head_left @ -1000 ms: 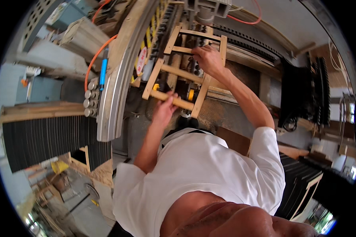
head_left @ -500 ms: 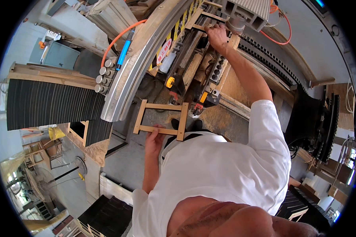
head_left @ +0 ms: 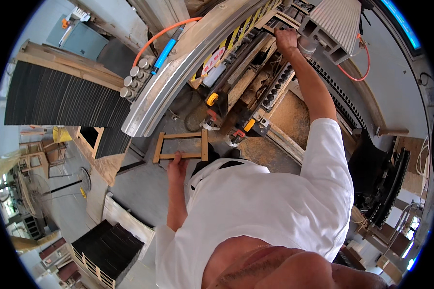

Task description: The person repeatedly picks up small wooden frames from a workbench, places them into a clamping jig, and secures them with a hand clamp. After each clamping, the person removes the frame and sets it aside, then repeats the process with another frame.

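Low on the left, my left hand [head_left: 177, 166] grips the lower rail of a small rectangular wooden frame [head_left: 204, 145], fingers closed around it. The frame is open in the middle, with two rails between two longer end bars. My right arm reaches far forward over the woodworking machine [head_left: 270, 96]. There my right hand [head_left: 286, 42] is closed at the near edge of a second wooden frame [head_left: 267, 19] lying on the machine, beside a round metal cylinder [head_left: 307, 45]. Its fingertips are partly hidden.
A curved metal beam [head_left: 164, 96] with a blue marker-like tube [head_left: 164, 56] and an orange hose [head_left: 155, 37] runs along the machine's left. Stacked dark strips [head_left: 67, 96] stand farther left. Sawdust [head_left: 289, 123] covers the machine bed. A dark stack [head_left: 108, 250] sits behind left.
The view has shifted, so the machine appears farther right. My left hand has lowered the held frame away from the machine. My right hand has reached slightly farther forward.
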`<state>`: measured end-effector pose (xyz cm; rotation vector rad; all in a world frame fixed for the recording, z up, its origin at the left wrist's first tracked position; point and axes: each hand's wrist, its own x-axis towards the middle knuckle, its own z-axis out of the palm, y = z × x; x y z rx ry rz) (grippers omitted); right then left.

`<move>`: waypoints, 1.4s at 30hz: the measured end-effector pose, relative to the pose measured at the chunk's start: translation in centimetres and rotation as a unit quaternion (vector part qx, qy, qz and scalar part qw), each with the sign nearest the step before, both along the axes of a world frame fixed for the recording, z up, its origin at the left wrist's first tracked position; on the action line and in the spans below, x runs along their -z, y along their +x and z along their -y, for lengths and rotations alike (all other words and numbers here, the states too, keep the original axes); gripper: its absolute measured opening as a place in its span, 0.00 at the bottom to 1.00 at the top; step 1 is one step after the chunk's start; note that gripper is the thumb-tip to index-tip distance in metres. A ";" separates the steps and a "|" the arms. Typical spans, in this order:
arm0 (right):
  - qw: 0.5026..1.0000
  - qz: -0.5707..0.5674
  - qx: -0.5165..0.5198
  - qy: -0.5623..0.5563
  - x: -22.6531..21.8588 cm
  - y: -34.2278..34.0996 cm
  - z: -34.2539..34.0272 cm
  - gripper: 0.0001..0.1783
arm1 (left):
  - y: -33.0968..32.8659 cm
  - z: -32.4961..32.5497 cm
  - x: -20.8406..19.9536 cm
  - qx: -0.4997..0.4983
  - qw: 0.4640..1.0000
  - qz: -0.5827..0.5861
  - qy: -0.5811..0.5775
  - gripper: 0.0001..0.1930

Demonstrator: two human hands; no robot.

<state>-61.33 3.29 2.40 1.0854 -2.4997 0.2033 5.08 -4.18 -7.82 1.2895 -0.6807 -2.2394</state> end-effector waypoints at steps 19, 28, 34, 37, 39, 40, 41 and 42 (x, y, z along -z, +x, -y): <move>0.986 0.005 0.040 0.160 -3.2 1.7 -0.3 0.10 | 2.0 -1.0 -1.2 -0.029 0.986 0.142 -0.085 0.23; 0.979 0.075 0.082 0.168 -5.0 3.0 1.3 0.12 | 7.8 3.2 -9.5 -0.076 0.913 0.199 -0.349 0.17; 0.958 0.106 -0.138 -0.227 -10.1 17.4 1.4 0.12 | 17.4 12.1 -14.5 -0.246 0.890 0.157 -0.350 0.12; 0.909 0.200 -0.183 -0.315 -12.0 30.0 1.3 0.10 | 22.0 18.6 -15.7 -0.284 0.899 0.099 -0.319 0.12; 0.905 0.223 -0.193 -0.307 -11.4 36.9 1.2 0.10 | 25.1 23.8 -15.9 -0.282 0.906 0.083 -0.306 0.13; 0.885 0.277 -0.194 -0.321 -10.5 39.7 1.3 0.10 | 26.7 27.2 -14.9 -0.274 0.910 0.078 -0.302 0.14; 0.863 0.328 -0.192 -0.334 -9.0 42.3 1.5 0.10 | 27.7 30.4 -14.1 -0.266 0.914 0.072 -0.297 0.14; 0.866 0.358 -0.174 -0.303 -7.4 44.4 1.7 0.10 | 27.9 33.2 -13.7 -0.252 0.919 0.079 -0.293 0.15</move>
